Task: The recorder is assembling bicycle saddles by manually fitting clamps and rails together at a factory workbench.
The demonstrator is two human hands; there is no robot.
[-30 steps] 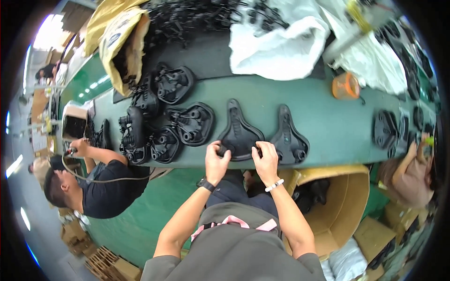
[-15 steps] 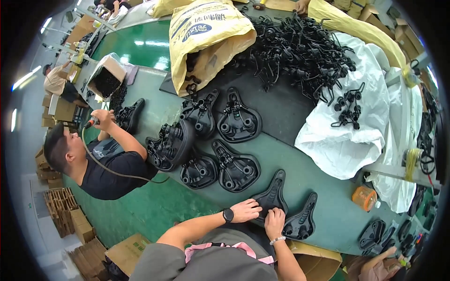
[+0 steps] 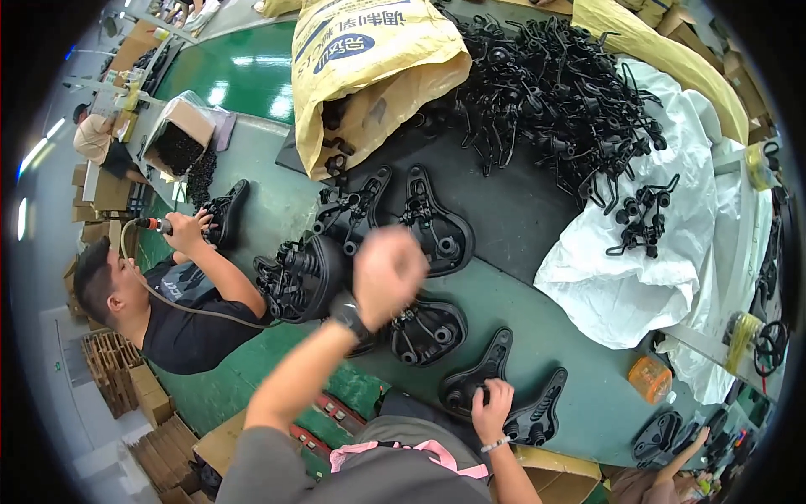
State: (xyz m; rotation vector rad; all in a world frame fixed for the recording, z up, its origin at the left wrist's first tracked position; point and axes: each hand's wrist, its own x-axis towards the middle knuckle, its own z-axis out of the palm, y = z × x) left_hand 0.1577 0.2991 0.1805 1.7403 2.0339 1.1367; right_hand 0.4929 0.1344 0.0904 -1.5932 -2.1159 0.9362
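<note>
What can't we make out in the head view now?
Left hand: head view, blurred; whether it holds anything is unclear.
Saddle just below it: head view, nose hidden by that hand.
Yellow sack: head view, top cut off by the upper edge.

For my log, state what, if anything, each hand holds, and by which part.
The right hand touches a black saddle at its wide end; whether it grips is unclear. The left hand is blurred; nothing held shows.
</note>
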